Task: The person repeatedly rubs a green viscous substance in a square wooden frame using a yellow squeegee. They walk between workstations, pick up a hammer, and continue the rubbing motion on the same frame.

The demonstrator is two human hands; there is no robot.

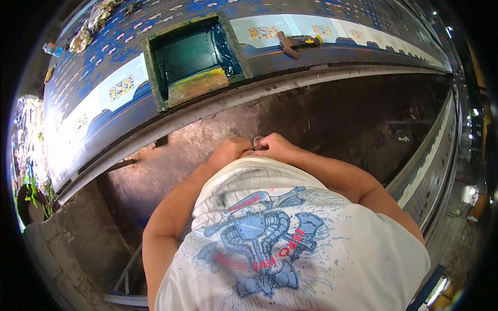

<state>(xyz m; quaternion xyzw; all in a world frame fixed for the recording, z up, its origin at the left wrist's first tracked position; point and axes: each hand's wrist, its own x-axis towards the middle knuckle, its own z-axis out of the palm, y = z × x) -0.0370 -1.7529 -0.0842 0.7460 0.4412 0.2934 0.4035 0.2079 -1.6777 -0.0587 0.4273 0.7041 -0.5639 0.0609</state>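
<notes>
My left hand [233, 150] and my right hand [278, 147] meet in front of my waist, at the hem of my white printed shirt [249, 181]. The fingers of both are closed in a pinch. Between the fingertips a small greyish loop [257, 141] shows, too small and too covered to name. Beyond the hands, on the long table, lies a screen-printing frame [153, 78] with dark green-blue ink inside. A wooden-backed squeegee [199, 85] rests along its near side.
A hammer-like tool [288, 45] and a yellow-and-black tool [311, 40] lie right of the frame. White printed sheets [122, 88] line the table's near edge [290, 80]. A second table [430, 155] stands at right. Crumpled cloth [91, 31] and a bottle [52, 50] are far left.
</notes>
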